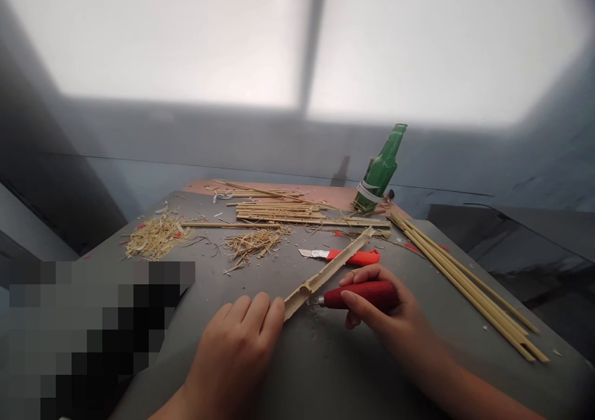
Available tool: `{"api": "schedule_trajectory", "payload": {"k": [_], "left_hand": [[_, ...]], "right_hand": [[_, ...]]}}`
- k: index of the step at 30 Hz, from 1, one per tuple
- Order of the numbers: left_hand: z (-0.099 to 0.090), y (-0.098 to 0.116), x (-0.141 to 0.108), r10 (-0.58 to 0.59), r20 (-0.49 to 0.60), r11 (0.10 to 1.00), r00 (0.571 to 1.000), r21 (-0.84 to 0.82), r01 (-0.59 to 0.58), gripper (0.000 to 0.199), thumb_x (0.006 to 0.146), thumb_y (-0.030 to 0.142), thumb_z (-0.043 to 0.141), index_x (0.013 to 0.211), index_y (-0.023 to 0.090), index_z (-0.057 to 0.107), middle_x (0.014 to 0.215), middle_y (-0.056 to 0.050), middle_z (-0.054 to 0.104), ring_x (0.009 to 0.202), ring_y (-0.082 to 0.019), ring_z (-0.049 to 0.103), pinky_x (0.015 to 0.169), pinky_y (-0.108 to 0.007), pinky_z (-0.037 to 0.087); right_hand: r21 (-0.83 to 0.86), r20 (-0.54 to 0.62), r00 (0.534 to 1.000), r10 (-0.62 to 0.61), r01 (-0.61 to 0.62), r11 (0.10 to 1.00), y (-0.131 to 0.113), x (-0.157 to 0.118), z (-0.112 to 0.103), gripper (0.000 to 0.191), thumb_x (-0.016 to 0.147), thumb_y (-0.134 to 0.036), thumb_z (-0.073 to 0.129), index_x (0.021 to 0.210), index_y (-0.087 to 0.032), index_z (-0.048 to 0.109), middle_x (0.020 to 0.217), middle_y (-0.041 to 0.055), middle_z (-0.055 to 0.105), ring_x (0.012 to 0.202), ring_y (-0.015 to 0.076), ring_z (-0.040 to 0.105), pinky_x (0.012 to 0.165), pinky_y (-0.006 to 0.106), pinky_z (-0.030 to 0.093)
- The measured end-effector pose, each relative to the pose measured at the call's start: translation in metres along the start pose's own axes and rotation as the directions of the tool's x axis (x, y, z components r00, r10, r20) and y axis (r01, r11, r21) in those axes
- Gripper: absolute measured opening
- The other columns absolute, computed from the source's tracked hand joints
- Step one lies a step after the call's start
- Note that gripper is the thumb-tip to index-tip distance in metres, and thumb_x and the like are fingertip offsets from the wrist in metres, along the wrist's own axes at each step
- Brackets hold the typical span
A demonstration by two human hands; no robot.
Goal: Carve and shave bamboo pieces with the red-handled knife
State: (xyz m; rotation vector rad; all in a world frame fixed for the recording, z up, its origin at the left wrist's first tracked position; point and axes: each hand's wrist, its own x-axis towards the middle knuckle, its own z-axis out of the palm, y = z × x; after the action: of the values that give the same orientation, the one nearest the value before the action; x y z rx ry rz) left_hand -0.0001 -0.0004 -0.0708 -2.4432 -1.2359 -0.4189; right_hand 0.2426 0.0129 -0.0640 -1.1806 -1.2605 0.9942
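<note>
My left hand [239, 339] is closed around the near end of a split bamboo stick [340, 258], which slants away up and to the right. Its hollow, pale inside faces up, and a raised node crosses it a little beyond my fingers. In my right hand [390, 311] is a hand tool with a red handle [367, 295] and a short metal tip. That tip lies right beside the node; whether it touches is hard to tell. Just behind the bamboo, on the grey table [320, 364], rests a red box cutter [356, 257] with its blade out.
Piles of shavings [155, 237] lie at the left and in the middle. Several thin sticks [279, 210] are stacked at the back. Longer sticks [469, 290] run along the right side. A green bottle [379, 169] leans at the back edge near the wall.
</note>
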Motion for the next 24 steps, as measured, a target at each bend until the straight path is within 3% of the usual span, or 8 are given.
{"api": "schedule_trajectory", "payload": {"k": [8,24], "left_hand": [[-0.0002,0.0006,0.0006,0.007,-0.035,1.0,0.999,0.02,-0.007,0.038,0.073,-0.002,0.061,0.104,0.02,0.064,0.08,0.002,0.068,0.063,-0.019,0.063,0.053,-0.029,0.052],[0.0,0.0006,0.0002,0.008,-0.006,1.0,1.0,0.005,-0.008,0.038,0.076,-0.002,0.059,0.107,0.02,0.064,0.082,0.001,0.067,0.065,-0.021,0.064,0.054,-0.033,0.055]], "right_hand": [[0.023,0.011,1.0,0.008,-0.009,1.0,0.0001,-0.0004,-0.0033,0.035,0.073,-0.046,0.086,0.085,-0.021,0.064,0.088,0.0012,0.068,0.051,0.0124,0.065,0.052,0.028,0.061],[0.02,0.014,1.0,0.011,-0.011,1.0,-0.0039,-0.0041,0.0043,0.036,0.072,-0.048,0.086,0.083,-0.022,0.063,0.086,0.0008,0.066,0.052,0.0125,0.064,0.05,0.027,0.06]]}}
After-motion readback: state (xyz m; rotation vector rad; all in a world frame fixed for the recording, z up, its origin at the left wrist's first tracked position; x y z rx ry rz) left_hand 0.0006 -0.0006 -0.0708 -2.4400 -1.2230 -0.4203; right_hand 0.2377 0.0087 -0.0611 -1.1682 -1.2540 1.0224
